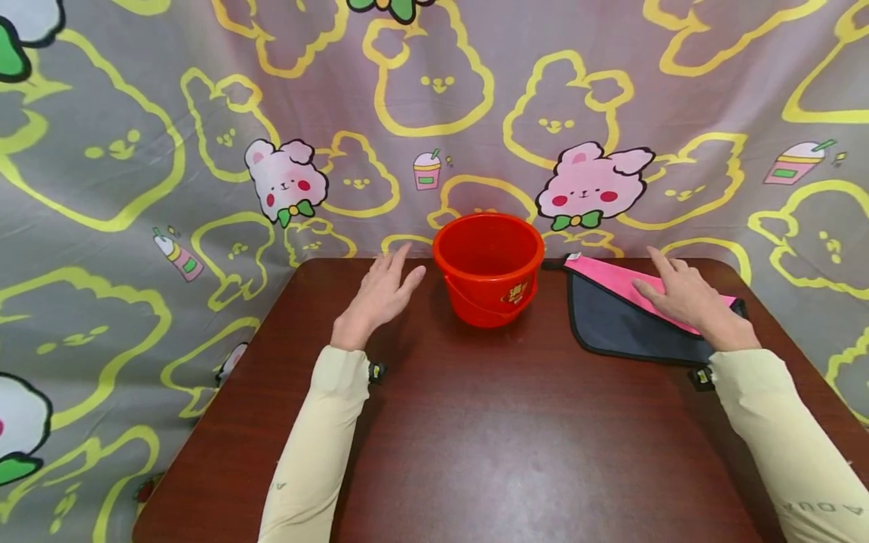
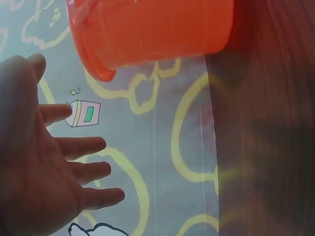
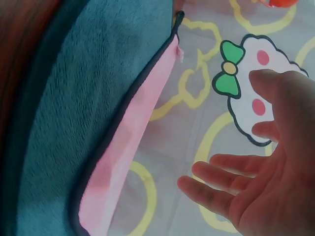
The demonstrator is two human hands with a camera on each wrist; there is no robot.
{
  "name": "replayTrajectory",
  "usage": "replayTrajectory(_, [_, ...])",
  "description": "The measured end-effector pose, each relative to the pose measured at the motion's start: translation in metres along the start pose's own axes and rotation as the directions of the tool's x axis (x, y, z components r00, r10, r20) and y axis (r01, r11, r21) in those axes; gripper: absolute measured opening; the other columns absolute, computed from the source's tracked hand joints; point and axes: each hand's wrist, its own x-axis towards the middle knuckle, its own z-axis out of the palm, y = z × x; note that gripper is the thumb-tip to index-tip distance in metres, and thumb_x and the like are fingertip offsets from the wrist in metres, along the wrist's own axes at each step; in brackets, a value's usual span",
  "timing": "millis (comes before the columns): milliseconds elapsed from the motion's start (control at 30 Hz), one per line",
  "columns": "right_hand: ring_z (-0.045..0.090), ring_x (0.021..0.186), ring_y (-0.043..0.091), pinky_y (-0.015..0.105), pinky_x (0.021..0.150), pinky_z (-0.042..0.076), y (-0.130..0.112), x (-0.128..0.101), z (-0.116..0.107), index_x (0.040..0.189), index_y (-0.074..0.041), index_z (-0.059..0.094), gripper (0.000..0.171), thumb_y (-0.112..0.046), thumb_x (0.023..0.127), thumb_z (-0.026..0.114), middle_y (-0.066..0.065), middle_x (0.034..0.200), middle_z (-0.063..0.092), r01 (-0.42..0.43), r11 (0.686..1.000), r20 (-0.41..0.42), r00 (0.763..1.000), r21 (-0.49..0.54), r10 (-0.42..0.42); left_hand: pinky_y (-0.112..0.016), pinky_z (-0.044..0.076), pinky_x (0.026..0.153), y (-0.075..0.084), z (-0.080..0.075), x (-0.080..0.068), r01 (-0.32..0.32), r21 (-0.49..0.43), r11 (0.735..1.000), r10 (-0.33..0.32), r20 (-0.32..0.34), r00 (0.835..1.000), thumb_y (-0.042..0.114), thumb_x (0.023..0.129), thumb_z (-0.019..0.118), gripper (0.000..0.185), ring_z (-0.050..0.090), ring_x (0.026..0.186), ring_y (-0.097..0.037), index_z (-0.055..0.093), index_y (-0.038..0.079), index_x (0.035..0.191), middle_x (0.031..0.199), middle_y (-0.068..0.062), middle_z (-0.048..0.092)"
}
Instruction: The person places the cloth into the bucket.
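Note:
A red plastic bucket [image 1: 489,268] stands upright at the back middle of the dark wooden table [image 1: 509,437]. My left hand [image 1: 380,294] is open just left of the bucket, fingers straight and spread, holding nothing. The left wrist view shows the same hand [image 2: 44,172] apart from the bucket [image 2: 152,29]. To the right of the bucket lies a folded cloth [image 1: 624,324], dark grey with a pink side. My right hand [image 1: 679,290] is open over its pink part. In the right wrist view that hand [image 3: 261,191] has straight fingers with a gap to the cloth [image 3: 88,113].
A grey sheet printed with yellow outlines and pink rabbits [image 1: 136,151] hangs behind the table and falls around its sides. The table's back edge runs just behind the bucket and the cloth. Bare tabletop stretches between my forearms toward me.

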Motion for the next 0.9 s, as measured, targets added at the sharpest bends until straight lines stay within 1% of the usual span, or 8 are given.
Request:
replayTrajectory(100, [0.025,0.121,0.056,0.071,0.094,0.022,0.000,0.000,0.003,0.148,-0.008,0.002,0.095,-0.067,0.085,0.039,0.040,0.137,0.021,0.003,1.000,-0.022,1.000,0.031,-0.002,-0.050,0.021,0.110,0.005,0.000,-0.003,-0.011,-0.058,0.998,0.009,-0.037,0.999,0.062,0.091,0.029,0.071,0.021,0.138,-0.031,0.017,0.022,0.149,0.150,-0.009,0.026])
replayTrajectory(200, [0.026,0.120,0.056,0.070,0.095,0.023,0.000,0.000,0.005,0.148,-0.006,0.002,0.093,-0.065,0.086,0.039,0.040,0.135,0.022,-0.001,0.999,-0.030,1.000,0.054,0.002,-0.045,0.021,0.111,0.012,0.001,-0.004,-0.004,-0.125,0.992,-0.004,-0.063,0.998,0.064,0.091,0.029,0.072,0.021,0.138,-0.028,0.018,0.022,0.149,0.151,-0.005,0.025])
replayTrajectory(400, [0.026,0.120,0.055,0.069,0.096,0.022,0.002,-0.003,0.012,0.148,-0.004,0.003,0.091,-0.062,0.088,0.039,0.040,0.135,0.022,-0.010,0.994,-0.018,1.000,0.105,0.011,-0.043,0.020,0.112,0.023,0.008,-0.002,0.009,-0.236,0.972,-0.022,-0.052,0.998,0.063,0.091,0.030,0.071,0.020,0.139,-0.022,0.015,0.024,0.149,0.153,0.002,0.021])
replayTrajectory(533, [0.028,0.119,0.054,0.069,0.096,0.024,0.001,-0.001,0.022,0.147,-0.003,0.006,0.090,-0.062,0.087,0.039,0.040,0.134,0.024,-0.008,0.992,-0.026,1.000,0.123,0.011,-0.042,0.023,0.111,0.025,0.015,-0.001,0.013,-0.281,0.960,-0.031,-0.060,0.998,0.059,0.092,0.034,0.070,0.025,0.137,-0.019,0.017,0.022,0.148,0.151,0.001,0.024])
replayTrajectory(600, [0.030,0.118,0.053,0.068,0.095,0.025,0.001,0.000,0.027,0.147,-0.003,0.008,0.091,-0.064,0.086,0.039,0.039,0.133,0.026,-0.016,0.992,-0.026,0.999,0.123,0.019,-0.042,0.026,0.110,0.028,0.019,-0.001,0.025,-0.302,0.953,-0.048,-0.068,0.997,0.058,0.092,0.035,0.069,0.028,0.136,-0.019,0.019,0.021,0.148,0.150,0.000,0.027])
replayTrajectory(700, [0.031,0.116,0.053,0.068,0.093,0.027,0.002,0.000,0.031,0.146,-0.002,0.010,0.090,-0.063,0.087,0.040,0.039,0.131,0.026,-0.027,0.993,-0.003,1.000,0.116,0.028,-0.043,0.028,0.108,0.033,0.024,0.001,0.035,-0.353,0.935,-0.065,-0.074,0.995,0.054,0.093,0.038,0.067,0.032,0.133,-0.021,0.021,0.019,0.147,0.148,-0.003,0.031])
replayTrajectory(833, [0.029,0.115,0.055,0.070,0.090,0.029,0.008,0.000,0.034,0.145,0.000,0.014,0.084,-0.053,0.089,0.046,0.041,0.129,0.027,-0.024,0.997,0.023,0.999,0.068,0.022,-0.044,0.031,0.106,0.043,0.030,0.004,0.026,-0.435,0.900,-0.068,-0.082,0.994,0.052,0.093,0.042,0.066,0.036,0.131,-0.024,0.022,0.017,0.146,0.145,-0.006,0.035])
replayTrajectory(900, [0.029,0.115,0.056,0.070,0.089,0.030,0.009,0.001,0.036,0.145,0.000,0.014,0.084,-0.051,0.089,0.049,0.042,0.128,0.026,-0.026,0.998,0.045,0.999,0.048,0.024,-0.045,0.033,0.105,0.046,0.032,0.005,0.032,-0.461,0.887,-0.082,-0.089,0.993,0.052,0.092,0.042,0.067,0.037,0.130,-0.024,0.023,0.017,0.146,0.144,-0.006,0.035])
